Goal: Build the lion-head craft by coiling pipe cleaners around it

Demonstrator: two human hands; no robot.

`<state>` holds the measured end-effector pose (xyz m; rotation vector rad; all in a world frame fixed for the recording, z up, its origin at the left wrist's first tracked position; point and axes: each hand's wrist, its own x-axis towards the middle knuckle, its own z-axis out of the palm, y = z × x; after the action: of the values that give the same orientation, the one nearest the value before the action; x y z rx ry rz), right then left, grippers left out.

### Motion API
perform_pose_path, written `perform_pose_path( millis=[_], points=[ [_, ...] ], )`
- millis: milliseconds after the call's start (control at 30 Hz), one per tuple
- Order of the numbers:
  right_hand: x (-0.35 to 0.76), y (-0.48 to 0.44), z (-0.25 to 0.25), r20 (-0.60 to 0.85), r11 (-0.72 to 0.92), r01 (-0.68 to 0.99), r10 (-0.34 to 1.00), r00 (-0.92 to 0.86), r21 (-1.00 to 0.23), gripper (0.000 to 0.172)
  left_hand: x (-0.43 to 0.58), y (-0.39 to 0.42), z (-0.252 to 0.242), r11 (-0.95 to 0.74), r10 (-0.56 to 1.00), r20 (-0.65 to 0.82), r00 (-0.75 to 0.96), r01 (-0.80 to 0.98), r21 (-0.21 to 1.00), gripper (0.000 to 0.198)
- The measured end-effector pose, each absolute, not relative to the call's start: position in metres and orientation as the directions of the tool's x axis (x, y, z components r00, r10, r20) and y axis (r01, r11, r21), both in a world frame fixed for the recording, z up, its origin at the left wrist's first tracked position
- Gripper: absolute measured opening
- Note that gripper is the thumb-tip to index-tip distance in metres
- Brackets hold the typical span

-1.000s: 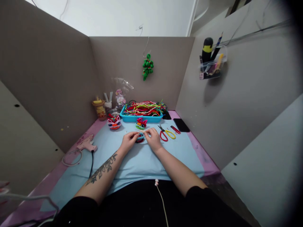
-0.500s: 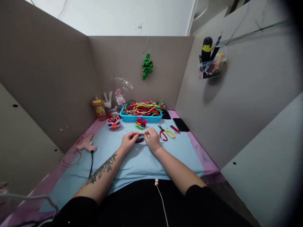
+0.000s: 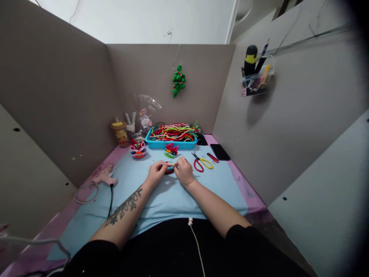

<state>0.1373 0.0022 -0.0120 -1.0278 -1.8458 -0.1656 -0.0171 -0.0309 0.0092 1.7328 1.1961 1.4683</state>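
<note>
My left hand point(image 3: 156, 172) and my right hand point(image 3: 183, 171) meet over the light blue mat point(image 3: 173, 196), fingers pinched on a small craft piece point(image 3: 170, 167) made of red, blue and pale fuzzy wire. Most of that piece is hidden between my fingertips. Just beyond it stands a finished colourful wire figure point(image 3: 171, 151). A second one, pink and red, point(image 3: 138, 150) sits further left. A blue tray point(image 3: 171, 144) heaped with several coloured pipe cleaners stands behind them.
Red and yellow scissors point(image 3: 203, 163) and small red pliers point(image 3: 213, 157) lie right of my hands, a black phone point(image 3: 220, 151) beyond. A pink glue gun point(image 3: 105, 176) with its cord lies left. A cup point(image 3: 121, 134) stands near the corner. Grey partition walls enclose the desk.
My right hand has shifted slightly left, closing in on the left hand over the craft piece. Everything else stays put.
</note>
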Motion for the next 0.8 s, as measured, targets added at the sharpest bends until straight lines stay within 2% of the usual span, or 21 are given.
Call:
perform_pose_path(
  millis=[167,300,500,600,800],
  points=[
    [0.139,0.002,-0.013,0.786,0.701,0.62,0.582,-0.209,-0.353,0.007,-0.019,-0.031,0.009,-0.421,0.89,0.455,-0.026,0.334,0.843,0.029],
    [0.143,0.0,-0.01,0.767,0.776,0.469,0.581,-0.272,-0.421,0.029,-0.022,-0.028,0.005,-0.436,0.878,0.478,-0.022,0.377,0.817,0.026],
    [0.147,-0.001,-0.004,0.75,0.811,0.445,0.552,-0.364,-0.38,0.019,-0.024,-0.026,0.002,-0.466,0.86,0.509,0.019,0.435,0.77,0.024],
    [0.147,-0.001,-0.003,0.757,0.804,0.452,0.557,-0.342,-0.387,0.017,-0.024,-0.027,0.004,-0.487,0.848,0.528,0.031,0.436,0.757,0.023],
    [0.148,-0.001,-0.001,0.782,0.767,0.418,0.595,-0.183,-0.486,0.015,-0.023,-0.031,0.008,-0.505,0.837,0.547,0.011,0.399,0.765,0.021]
  ],
)
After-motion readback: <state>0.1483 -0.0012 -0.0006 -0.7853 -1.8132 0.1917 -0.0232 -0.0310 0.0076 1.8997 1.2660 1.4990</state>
